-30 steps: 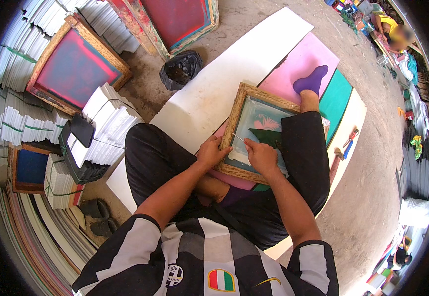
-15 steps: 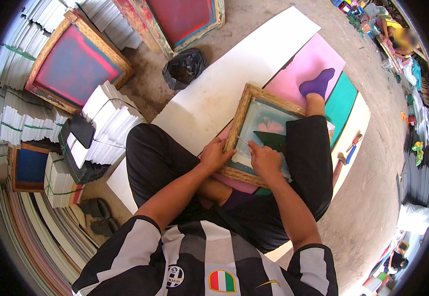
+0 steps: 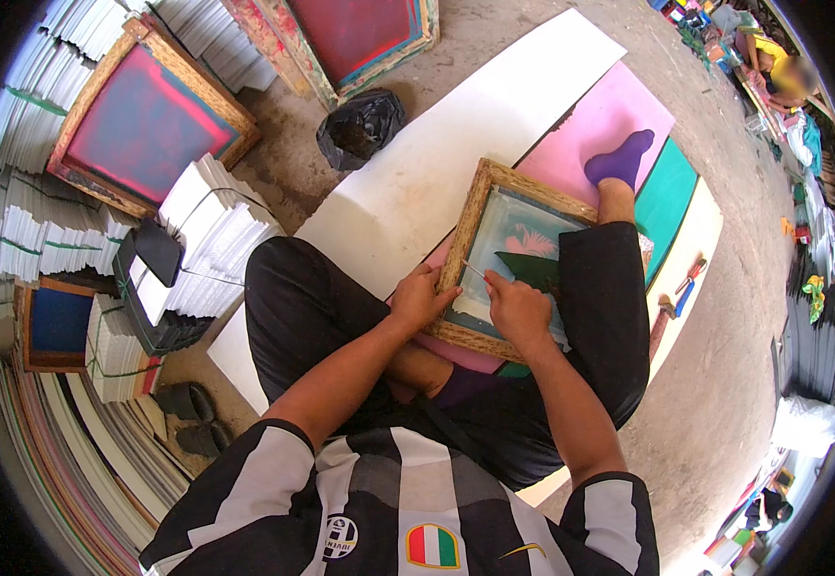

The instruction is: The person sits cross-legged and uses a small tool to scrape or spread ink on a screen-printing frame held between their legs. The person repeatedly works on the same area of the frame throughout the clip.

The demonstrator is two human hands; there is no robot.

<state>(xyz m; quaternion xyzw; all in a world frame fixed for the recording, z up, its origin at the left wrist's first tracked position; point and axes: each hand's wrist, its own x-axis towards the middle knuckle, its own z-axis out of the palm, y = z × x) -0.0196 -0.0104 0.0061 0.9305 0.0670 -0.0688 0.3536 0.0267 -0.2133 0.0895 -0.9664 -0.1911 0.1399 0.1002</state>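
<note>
A wooden-framed printing screen (image 3: 467,223) leans across my lap between my bent legs. My left hand (image 3: 423,299) is closed on its left edge, thumb on the wood. In my right hand (image 3: 517,309), over the mesh, is a slim tool with a thin metal shaft (image 3: 474,270); my fingers hide its handle. The shaft points up and left toward the frame's inner left edge; whether it touches there I cannot tell. Through the mesh shows a pale pink shape (image 3: 523,238), beside a dark green patch (image 3: 531,269).
Under me lie white (image 3: 417,144), pink (image 3: 619,106) and green (image 3: 665,197) sheets. To the right are pliers (image 3: 688,285) and a hammer (image 3: 662,322). A black plastic bag (image 3: 362,130) sits ahead; bundled white stacks (image 3: 211,240) and another screen (image 3: 153,125) stand left. Another person sits far right.
The thin shaft tilts slightly more upward over the mesh. Both hands and the frame stay almost where they were.
</note>
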